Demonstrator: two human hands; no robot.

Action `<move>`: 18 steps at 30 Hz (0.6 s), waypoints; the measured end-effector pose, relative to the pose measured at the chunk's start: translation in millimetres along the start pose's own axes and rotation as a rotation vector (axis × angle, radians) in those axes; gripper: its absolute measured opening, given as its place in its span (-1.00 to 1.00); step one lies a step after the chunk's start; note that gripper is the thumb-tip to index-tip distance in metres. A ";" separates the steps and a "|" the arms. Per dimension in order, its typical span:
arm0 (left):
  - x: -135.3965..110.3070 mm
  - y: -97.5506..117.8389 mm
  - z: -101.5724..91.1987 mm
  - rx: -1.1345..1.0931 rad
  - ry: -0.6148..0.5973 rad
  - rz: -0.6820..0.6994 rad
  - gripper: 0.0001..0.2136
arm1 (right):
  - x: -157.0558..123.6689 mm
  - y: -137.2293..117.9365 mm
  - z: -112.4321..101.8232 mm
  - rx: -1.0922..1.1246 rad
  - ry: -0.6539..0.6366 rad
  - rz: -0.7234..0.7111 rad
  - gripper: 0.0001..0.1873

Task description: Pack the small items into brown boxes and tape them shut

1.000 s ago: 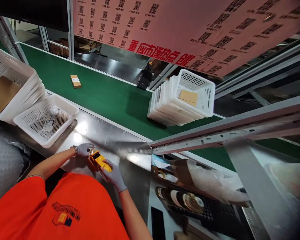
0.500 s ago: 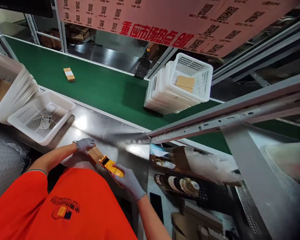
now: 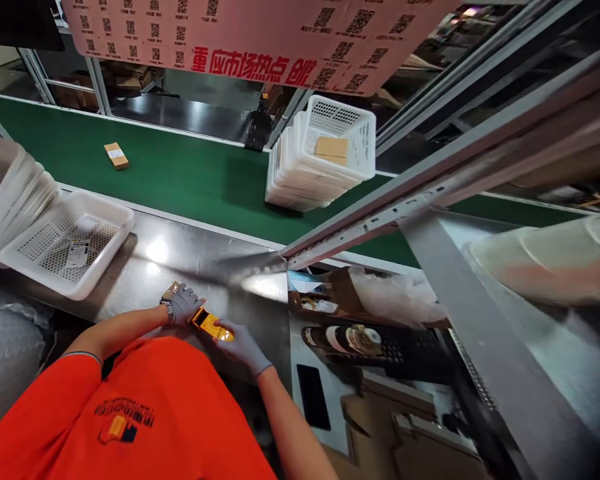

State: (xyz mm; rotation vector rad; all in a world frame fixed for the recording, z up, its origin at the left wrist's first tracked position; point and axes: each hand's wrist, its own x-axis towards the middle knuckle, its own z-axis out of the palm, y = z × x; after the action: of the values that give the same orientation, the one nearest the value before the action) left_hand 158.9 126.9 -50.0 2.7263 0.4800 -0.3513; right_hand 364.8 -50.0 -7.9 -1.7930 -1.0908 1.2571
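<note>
My left hand (image 3: 183, 305), in a grey glove with a watch at the wrist, lies fingers spread on a small brown cardboard box (image 3: 171, 289) on the steel worktable (image 3: 200, 263). My right hand (image 3: 240, 343), also gloved, grips a yellow tape dispenser (image 3: 209, 324) whose front end touches the box beside my left fingers. My orange shirt fills the lower left.
A white perforated basket (image 3: 65, 240) with a label inside sits at the table's left, next to a stack of baskets (image 3: 7, 193). Behind runs a green conveyor belt (image 3: 180, 173) carrying a small box (image 3: 116, 155) and a basket stack (image 3: 320, 157). Tape rolls (image 3: 350, 339) lie at right.
The view swung right. My left hand now lies spread over the box, and my right hand drew the yellow dispenser along it toward me.
</note>
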 end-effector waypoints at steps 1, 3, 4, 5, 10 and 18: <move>2.6 4.7 -1.1 -0.013 0.001 -0.009 -0.36 | -1.6 0.0 -1.8 0.009 -0.014 0.015 -0.49; 4.6 6.5 -5.0 -0.071 0.012 -0.005 -0.48 | -6.5 -4.1 -10.4 0.002 -0.032 0.011 -0.47; 4.3 4.5 -7.3 -0.119 0.024 0.006 -0.47 | -9.5 -8.6 -17.3 -0.016 -0.037 -0.012 -0.47; 3.4 1.7 -9.5 -0.181 0.044 0.014 -0.43 | -12.5 -14.5 -25.3 -0.042 -0.038 -0.040 -0.46; -2.6 -9.3 -13.1 -0.537 0.201 0.043 -0.17 | -13.7 -54.9 -56.6 -0.182 -0.060 -0.148 -0.50; -47.3 -62.4 -8.6 -0.441 0.231 0.032 -0.38 | 9.6 -98.3 -49.9 -0.234 -0.184 -0.144 -0.48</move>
State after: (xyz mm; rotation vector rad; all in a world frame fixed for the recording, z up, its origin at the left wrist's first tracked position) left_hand 94.3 171.9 -46.5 2.3459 0.5044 0.0760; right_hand 389.5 -3.6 89.5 -1.7539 -1.4969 1.2683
